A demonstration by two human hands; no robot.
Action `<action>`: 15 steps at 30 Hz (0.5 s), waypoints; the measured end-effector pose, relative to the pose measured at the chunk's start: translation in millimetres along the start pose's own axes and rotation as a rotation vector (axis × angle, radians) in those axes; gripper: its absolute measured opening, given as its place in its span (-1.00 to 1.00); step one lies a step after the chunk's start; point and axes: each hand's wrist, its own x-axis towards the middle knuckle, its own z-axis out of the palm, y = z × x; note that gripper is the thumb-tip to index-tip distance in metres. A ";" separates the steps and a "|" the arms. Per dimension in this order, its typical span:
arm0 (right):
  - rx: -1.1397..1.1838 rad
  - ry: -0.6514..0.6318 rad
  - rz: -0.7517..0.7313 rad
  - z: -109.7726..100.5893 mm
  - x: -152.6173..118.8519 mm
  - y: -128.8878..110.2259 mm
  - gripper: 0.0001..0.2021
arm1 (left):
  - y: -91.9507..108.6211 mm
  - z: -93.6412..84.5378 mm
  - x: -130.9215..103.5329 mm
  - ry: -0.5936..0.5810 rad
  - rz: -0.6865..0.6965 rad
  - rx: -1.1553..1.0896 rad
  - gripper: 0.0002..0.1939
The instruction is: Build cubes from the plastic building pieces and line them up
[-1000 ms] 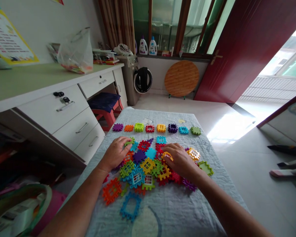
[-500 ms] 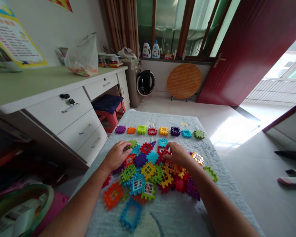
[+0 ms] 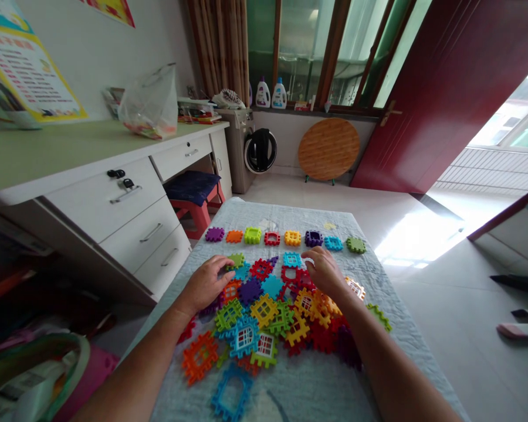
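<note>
My left hand rests at the left edge of the heap, its thumb and fingers apart beside a green piece. My right hand is over the heap's right side, with a small white curved piece at its thumb and fingertips. Just left of those fingertips lies a light-blue window piece, with a red frame below it. The heap holds several notched plastic pieces, among them a purple one and a yellow one.
Several blocks stand in a row across the cloth-covered table, from a purple block to a green block. A blue frame lies near me. A desk is at the left.
My right hand has moved slightly up and right, off the red frame, and the white curved piece now shows at its fingertips. My left hand has barely moved. The view has tilted slightly.
</note>
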 end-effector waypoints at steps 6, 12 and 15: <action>-0.047 -0.107 -0.069 10.8 3.3 -10.0 -0.76 | 0.5 0.6 0.0 -0.012 0.005 0.011 -0.79; -0.010 -0.135 0.024 16.4 5.1 -1.0 -0.86 | 0.5 0.9 0.0 -0.023 0.011 0.010 -0.79; 0.006 -0.124 -0.001 17.0 5.3 0.4 -0.91 | 0.0 1.3 -0.1 -0.015 0.014 0.004 -0.79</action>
